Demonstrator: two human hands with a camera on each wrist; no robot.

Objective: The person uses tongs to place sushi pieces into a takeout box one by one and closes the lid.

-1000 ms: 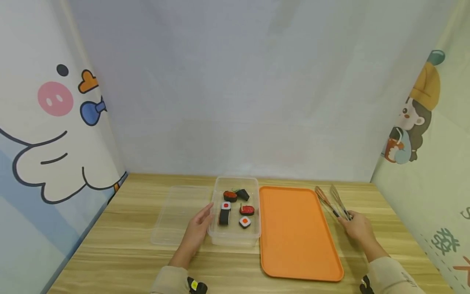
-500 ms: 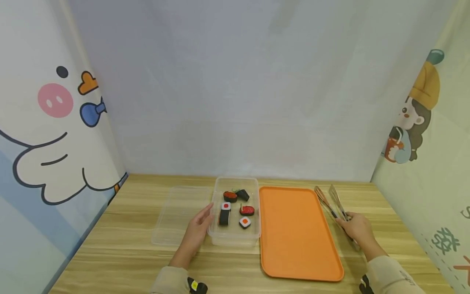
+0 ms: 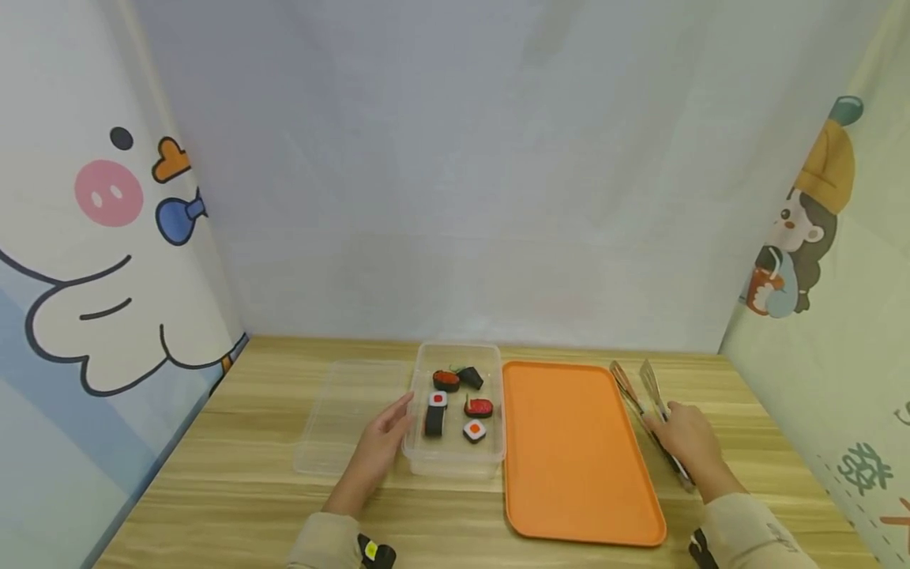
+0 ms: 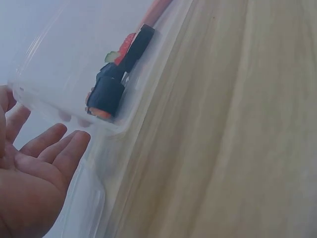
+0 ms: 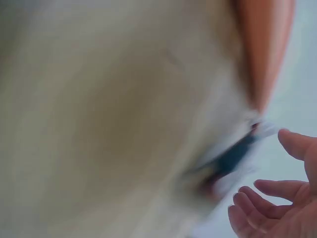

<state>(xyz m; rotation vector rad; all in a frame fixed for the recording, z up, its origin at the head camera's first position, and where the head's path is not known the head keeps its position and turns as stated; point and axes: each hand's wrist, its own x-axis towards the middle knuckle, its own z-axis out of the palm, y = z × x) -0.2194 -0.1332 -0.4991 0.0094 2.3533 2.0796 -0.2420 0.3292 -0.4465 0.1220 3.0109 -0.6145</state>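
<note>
A clear plastic container (image 3: 455,466) stands mid-table with several toy sushi pieces (image 3: 435,412) inside; a dark roll (image 4: 105,94) shows through its wall in the left wrist view. My left hand (image 3: 386,438) lies flat against the container's left side, fingers (image 4: 54,148) straight. Metal tongs (image 3: 643,391) lie on the table right of an orange tray (image 3: 576,450). My right hand (image 3: 681,441) hovers over the tongs' middle. In the blurred right wrist view its fingers (image 5: 267,208) are loosely curled and hold nothing, with the tongs (image 5: 233,156) just beyond them.
A clear lid (image 3: 348,411) lies left of the container. Printed fabric walls enclose the wooden table (image 3: 235,490) on the left, back and right. The orange tray holds nothing.
My right hand has slid forward and left along the tongs, uncovering their rear end. The left hand, container and tray have stayed put.
</note>
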